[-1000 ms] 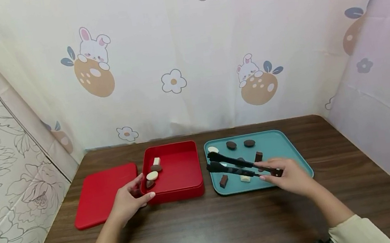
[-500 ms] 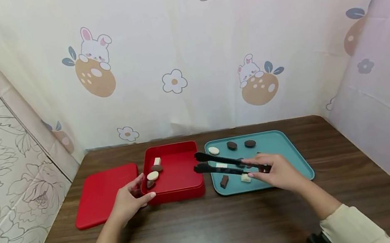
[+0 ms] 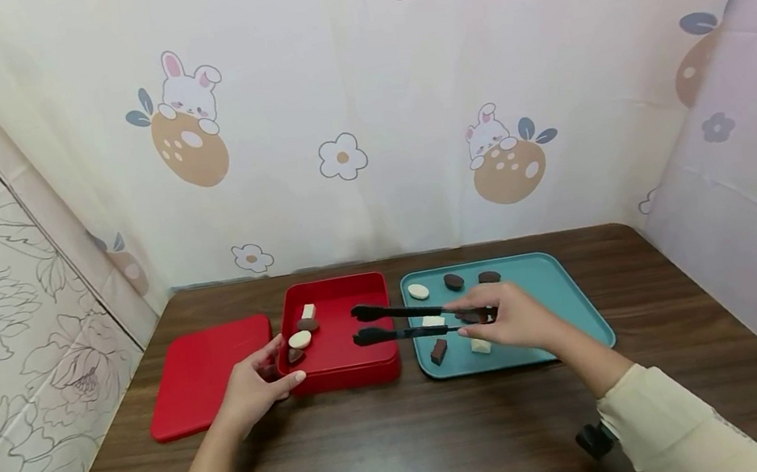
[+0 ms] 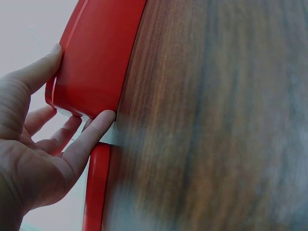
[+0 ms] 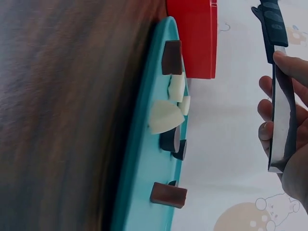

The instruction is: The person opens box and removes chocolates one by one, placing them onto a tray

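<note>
My left hand (image 3: 254,389) holds the near left corner of a red box (image 3: 351,377), thumb at the front rim and fingers along the left side. Inside, by the left wall, lie several chocolates, among them a white oval chocolate (image 3: 300,340) and a brown oval chocolate (image 3: 308,325). My right hand (image 3: 511,318) grips a pair of black-tipped tongs (image 3: 393,335), thumb on one arm and fingers on the other. The tongs' tips stand apart over the box's right half, with nothing visible between them. In the right wrist view the tongs' metal arm (image 5: 281,115) lies against the palm.
Right of the box, a teal tray (image 3: 565,306) carries several white and brown chocolates, including a brown block (image 3: 439,352) and a white oval piece (image 3: 419,291). A flat red lid (image 3: 201,377) lies left of the box. All rest on a wooden table (image 3: 409,443) before a curtain.
My right hand has moved left with the tongs, carrying their tips from over the tray's left side to over the box. The left hand stays at the box's corner.
</note>
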Demonstrator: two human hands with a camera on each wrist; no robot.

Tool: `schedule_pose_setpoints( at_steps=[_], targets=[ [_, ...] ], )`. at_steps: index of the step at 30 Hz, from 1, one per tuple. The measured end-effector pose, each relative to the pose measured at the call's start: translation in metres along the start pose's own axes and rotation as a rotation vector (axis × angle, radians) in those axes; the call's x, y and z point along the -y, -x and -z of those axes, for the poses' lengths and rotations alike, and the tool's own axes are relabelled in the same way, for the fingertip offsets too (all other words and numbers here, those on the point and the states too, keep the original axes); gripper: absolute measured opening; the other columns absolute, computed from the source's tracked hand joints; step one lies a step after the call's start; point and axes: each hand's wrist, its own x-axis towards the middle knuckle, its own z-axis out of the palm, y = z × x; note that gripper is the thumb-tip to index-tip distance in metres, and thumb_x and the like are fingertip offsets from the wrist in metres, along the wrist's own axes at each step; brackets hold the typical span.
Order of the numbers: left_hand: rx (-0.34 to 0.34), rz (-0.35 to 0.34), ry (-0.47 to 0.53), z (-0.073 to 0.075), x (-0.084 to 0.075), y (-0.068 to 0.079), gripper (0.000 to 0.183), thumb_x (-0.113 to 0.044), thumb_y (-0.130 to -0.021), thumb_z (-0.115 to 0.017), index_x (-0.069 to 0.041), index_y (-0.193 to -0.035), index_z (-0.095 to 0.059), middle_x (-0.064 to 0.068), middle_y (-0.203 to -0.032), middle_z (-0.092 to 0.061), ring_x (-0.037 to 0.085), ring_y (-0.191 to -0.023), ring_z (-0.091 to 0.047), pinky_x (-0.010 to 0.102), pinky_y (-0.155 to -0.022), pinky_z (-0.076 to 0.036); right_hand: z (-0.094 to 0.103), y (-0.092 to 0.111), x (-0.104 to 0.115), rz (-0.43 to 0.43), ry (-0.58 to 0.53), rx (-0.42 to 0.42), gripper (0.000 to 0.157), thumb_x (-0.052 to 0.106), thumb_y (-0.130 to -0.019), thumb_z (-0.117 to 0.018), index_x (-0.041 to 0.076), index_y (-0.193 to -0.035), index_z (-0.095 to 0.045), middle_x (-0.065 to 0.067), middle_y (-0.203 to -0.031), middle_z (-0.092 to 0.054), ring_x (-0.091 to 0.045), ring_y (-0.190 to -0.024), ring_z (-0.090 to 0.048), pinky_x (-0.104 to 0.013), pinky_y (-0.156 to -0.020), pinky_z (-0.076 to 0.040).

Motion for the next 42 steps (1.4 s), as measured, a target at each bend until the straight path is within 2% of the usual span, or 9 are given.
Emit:
schedule_pose_setpoints(
  at_steps=[3, 9, 15, 20, 24, 27, 34, 42],
  targets=[
    [0.003, 0.0, 0.001, 0.0, -0.001, 0.001, 0.088, -0.033, -0.077, -0.084, -0.016, -0.151, -0.039, 0.02, -0.14, -0.047, 0.036, -0.115, -0.051, 0.036, -0.071, -0.059, 0.001, -0.01, -0.001, 0.005, -0.002, 0.025, 0.036, 0.007, -0.08, -0.081, 0.009, -0.115, -0.073, 0.004, -0.095, -0.07, -0.009, -0.061, -0.054, -0.028, -0.051, -0.049],
    [0.005, 0.003, 0.008, -0.001, -0.002, 0.001, 0.087, -0.031, -0.078, -0.084, -0.016, -0.151, -0.039, 0.02, -0.14, -0.048, 0.036, -0.116, -0.051, 0.036, -0.072, -0.059, 0.003, -0.031, 0.0, -0.046, 0.019, 0.103, 0.034, 0.012, -0.082, -0.08, 0.01, -0.115, -0.074, 0.004, -0.089, -0.068, -0.01, -0.058, -0.052, -0.026, -0.051, -0.046],
    [0.004, 0.007, 0.004, 0.0, -0.002, -0.001, 0.087, -0.032, -0.077, -0.084, -0.016, -0.151, -0.04, 0.019, -0.138, -0.049, 0.034, -0.114, -0.052, 0.036, -0.071, -0.059, 0.003, -0.055, 0.007, -0.077, 0.087, 0.174, 0.036, 0.015, -0.083, -0.079, 0.012, -0.118, -0.073, 0.004, -0.097, -0.07, -0.012, -0.058, -0.053, -0.027, -0.054, -0.048],
    [0.003, 0.015, 0.0, 0.001, -0.002, -0.002, 0.087, -0.033, -0.077, -0.084, -0.017, -0.15, -0.04, 0.019, -0.138, -0.049, 0.034, -0.114, -0.052, 0.036, -0.071, -0.059, -0.001, -0.074, 0.015, -0.086, 0.172, 0.262, 0.035, 0.018, -0.084, -0.078, 0.014, -0.118, -0.073, 0.006, -0.084, -0.064, -0.009, -0.056, -0.049, -0.028, -0.055, -0.047],
    [0.0, 0.008, 0.004, 0.001, -0.001, -0.002, 0.088, -0.034, -0.076, -0.085, -0.017, -0.15, -0.041, 0.019, -0.136, -0.051, 0.034, -0.112, -0.053, 0.036, -0.071, -0.059, -0.008, -0.087, 0.019, -0.113, 0.196, 0.317, 0.033, 0.02, -0.084, -0.078, 0.018, -0.117, -0.074, 0.007, -0.089, -0.066, -0.01, -0.065, -0.055, -0.027, -0.059, -0.05],
    [0.001, -0.003, 0.008, 0.001, 0.0, -0.001, 0.089, -0.035, -0.075, -0.085, -0.016, -0.15, -0.041, 0.02, -0.134, -0.052, 0.033, -0.11, -0.055, 0.036, -0.07, -0.059, -0.015, -0.095, 0.019, -0.134, 0.211, 0.337, 0.033, 0.02, -0.084, -0.078, 0.019, -0.117, -0.074, 0.006, -0.092, -0.067, -0.013, -0.072, -0.055, -0.027, -0.061, -0.05],
    [-0.001, 0.001, 0.014, 0.001, 0.0, -0.001, 0.088, -0.033, -0.075, -0.085, -0.016, -0.15, -0.041, 0.021, -0.133, -0.053, 0.033, -0.11, -0.056, 0.036, -0.071, -0.059, -0.029, -0.111, 0.017, -0.184, 0.254, 0.358, 0.033, 0.02, -0.083, -0.078, 0.017, -0.116, -0.074, 0.007, -0.092, -0.069, -0.012, -0.068, -0.053, -0.027, -0.056, -0.047],
    [0.003, 0.012, 0.014, 0.001, -0.001, -0.001, 0.088, -0.034, -0.075, -0.085, -0.016, -0.15, -0.041, 0.02, -0.135, -0.051, 0.034, -0.111, -0.055, 0.036, -0.071, -0.059, -0.04, -0.125, 0.009, -0.288, 0.26, 0.404, 0.033, 0.021, -0.084, -0.077, 0.014, -0.116, -0.074, 0.007, -0.087, -0.071, -0.01, -0.071, -0.058, -0.028, -0.063, -0.051]
  ],
)
